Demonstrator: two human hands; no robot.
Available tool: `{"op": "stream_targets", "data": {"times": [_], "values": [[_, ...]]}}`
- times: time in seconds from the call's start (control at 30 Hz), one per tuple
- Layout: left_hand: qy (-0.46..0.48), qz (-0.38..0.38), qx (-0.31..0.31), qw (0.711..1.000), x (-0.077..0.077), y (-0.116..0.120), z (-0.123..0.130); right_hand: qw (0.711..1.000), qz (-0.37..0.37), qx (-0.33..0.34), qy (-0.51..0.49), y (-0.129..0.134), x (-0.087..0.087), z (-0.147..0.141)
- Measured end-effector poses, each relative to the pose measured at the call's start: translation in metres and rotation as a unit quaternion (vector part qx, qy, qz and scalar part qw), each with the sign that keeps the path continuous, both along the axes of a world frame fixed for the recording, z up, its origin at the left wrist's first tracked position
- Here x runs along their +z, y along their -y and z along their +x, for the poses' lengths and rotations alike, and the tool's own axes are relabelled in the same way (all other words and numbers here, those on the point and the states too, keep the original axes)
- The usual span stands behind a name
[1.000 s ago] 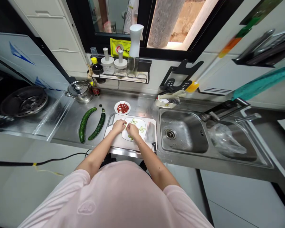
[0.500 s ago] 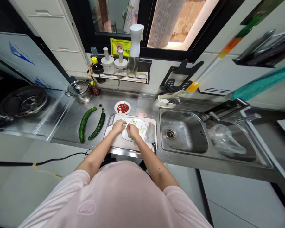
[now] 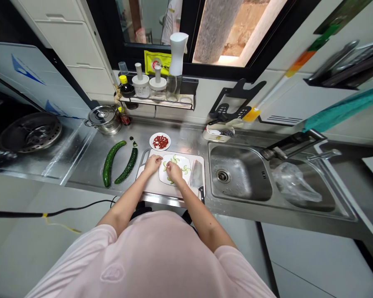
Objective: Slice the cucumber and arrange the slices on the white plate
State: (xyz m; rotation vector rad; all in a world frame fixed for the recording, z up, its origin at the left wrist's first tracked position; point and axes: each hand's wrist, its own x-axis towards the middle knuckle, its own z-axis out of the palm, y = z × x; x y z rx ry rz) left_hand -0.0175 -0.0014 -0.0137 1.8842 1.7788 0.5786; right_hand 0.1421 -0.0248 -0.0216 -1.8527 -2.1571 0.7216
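Note:
A white plate with several curved green cucumber pieces lies on the pale cutting board. Over the plate's middle, my right hand is pinched; what its fingertips hold is too small to name. My left hand is at the plate's left edge, thumb and fingers close together, its grip unclear. Right of the plate rests a knife on the board. Behind the board sits a small white dish of red pieces. Two cucumbers, one whole and one cut, lie to the left.
A lidded pot stands at the back left, beside a small bottle. The sink is on the right, with a clear plastic bag in its second basin. A condiment shelf hangs behind the board.
My left hand has moved slightly left, away from my right hand and the plate's middle. My right hand stays nearly where it was over the plate.

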Motion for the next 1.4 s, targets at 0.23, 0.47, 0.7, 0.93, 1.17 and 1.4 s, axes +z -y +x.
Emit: {"op": "stream_targets", "data": {"times": [0.23,0.47,0.7,0.93,1.17,1.4], "values": [[-0.047,-0.031,-0.041,0.998,0.008,0.004,0.007,0.998,-0.005,0.051,0.045,0.007,0.009,-0.003],[-0.069,-0.049,-0.046,0.995,0.009,0.005,0.010,0.994,-0.021,0.065,0.081,0.008,0.011,-0.003],[-0.064,-0.048,-0.050,0.996,0.006,0.005,0.009,0.993,0.001,0.079,0.084,0.006,0.008,-0.002],[-0.068,-0.049,-0.056,0.995,0.009,0.005,0.009,0.997,0.001,0.063,0.052,0.006,0.006,0.000],[-0.074,-0.060,-0.049,0.994,0.012,0.006,0.010,0.996,0.004,0.066,0.054,0.009,0.004,0.000],[-0.075,-0.048,-0.053,0.995,0.008,0.004,0.009,0.994,0.011,0.081,0.076,0.008,0.006,-0.002]]}}
